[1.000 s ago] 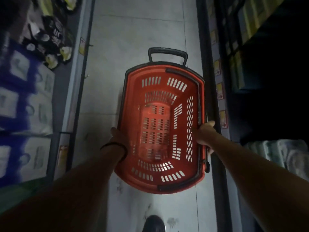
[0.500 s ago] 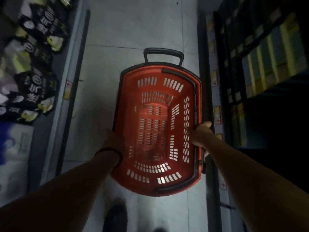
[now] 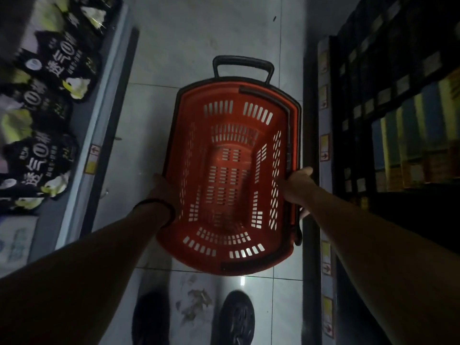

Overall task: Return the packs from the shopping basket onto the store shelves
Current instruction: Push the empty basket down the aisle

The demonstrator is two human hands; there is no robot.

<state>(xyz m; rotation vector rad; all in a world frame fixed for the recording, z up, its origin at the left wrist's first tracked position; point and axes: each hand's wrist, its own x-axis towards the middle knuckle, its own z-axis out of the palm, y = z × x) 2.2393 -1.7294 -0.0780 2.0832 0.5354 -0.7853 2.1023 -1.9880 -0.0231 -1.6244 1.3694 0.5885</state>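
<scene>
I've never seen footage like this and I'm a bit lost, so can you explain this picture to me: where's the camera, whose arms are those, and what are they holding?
There is no machine here. The camera is worn on a person's head and looks down, so the two arms are that person's own. The left hand, with a dark wristband, and the right hand hold a red shopping basket by its long sides, above a pale tiled floor. The basket has a black pull handle at its far end, and nothing shows inside it. The person's dark shoes are at the bottom. This is a dim store aisle: black packs lie on the left shelf, and upright boxes stand on the right shelf.
</scene>
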